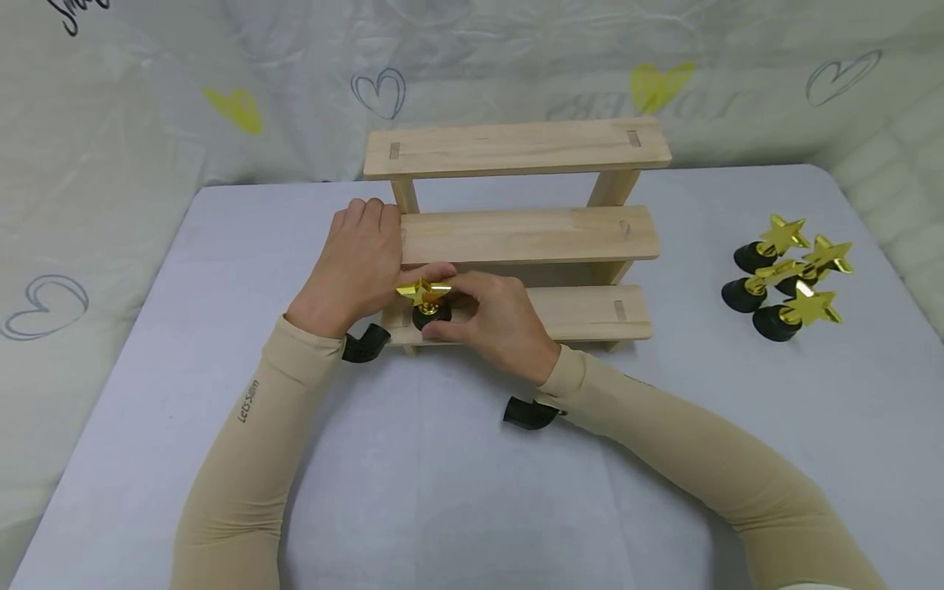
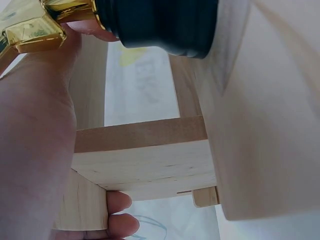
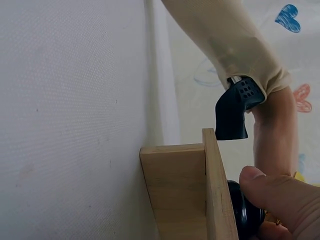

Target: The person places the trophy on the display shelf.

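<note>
A three-tier wooden display shelf (image 1: pixel 531 236) stands on the table. My left hand (image 1: pixel 354 266) grips the left end of its middle board; in the left wrist view, fingertips (image 2: pixel 122 226) curl round the wood. Over the left end of the bottom board, my right hand (image 1: pixel 501 324) pinches a small gold star trophy (image 1: pixel 424 293) by its round black base, thumb in front. The left thumb reaches behind the star. In the right wrist view, the black base (image 3: pixel 241 210) is upright against the bottom board; whether it bears its full weight there I cannot tell.
Several more star trophies (image 1: pixel 776 323) with black bases stand in a group at the right of the white table (image 1: pixel 472 492). A pale curtain (image 1: pixel 295 49) with drawn hearts hangs behind. Black wrist cameras (image 1: pixel 529 413) jut out below both wrists.
</note>
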The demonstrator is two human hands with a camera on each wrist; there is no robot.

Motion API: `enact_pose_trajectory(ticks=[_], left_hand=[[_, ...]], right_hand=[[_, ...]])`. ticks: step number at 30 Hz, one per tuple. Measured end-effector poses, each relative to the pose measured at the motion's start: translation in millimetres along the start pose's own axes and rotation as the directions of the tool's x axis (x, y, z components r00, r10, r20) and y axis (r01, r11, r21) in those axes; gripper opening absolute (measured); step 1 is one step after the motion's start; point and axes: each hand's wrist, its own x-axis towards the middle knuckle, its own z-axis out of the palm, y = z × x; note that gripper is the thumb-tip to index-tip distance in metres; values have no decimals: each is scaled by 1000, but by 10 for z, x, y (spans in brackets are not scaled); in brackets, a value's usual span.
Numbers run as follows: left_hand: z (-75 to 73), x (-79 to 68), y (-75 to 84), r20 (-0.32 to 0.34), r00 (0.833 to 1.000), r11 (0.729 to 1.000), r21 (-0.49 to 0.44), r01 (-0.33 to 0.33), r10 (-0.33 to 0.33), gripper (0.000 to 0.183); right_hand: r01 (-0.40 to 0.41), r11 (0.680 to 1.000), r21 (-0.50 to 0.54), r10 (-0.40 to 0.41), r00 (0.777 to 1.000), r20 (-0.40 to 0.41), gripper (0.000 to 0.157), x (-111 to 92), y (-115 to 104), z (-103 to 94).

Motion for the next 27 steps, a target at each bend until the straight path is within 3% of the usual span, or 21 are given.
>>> enact_pose_trajectory(ticks=[8, 13, 20, 27], left_hand=[[-27, -7, 10, -7, 1000, 1000, -8, -10, 9, 109], [-22, -22, -12, 6, 1000, 1000, -9, 1, -1, 94], [4, -11, -13, 18, 1000, 1000, -16, 17, -17, 110], [-4, 18, 22, 19, 1000, 1000, 2, 19, -19, 85]], right_hand=[[-41, 998, 39, 41, 999, 0, 42, -77, 10, -139], [-45, 998, 45, 46, 999, -21, 41, -141, 59, -260], [-55, 995, 87, 58, 997, -41, 35, -250, 118, -504], [-20, 979, 202, 36, 996, -76, 33, -382, 197, -734]])
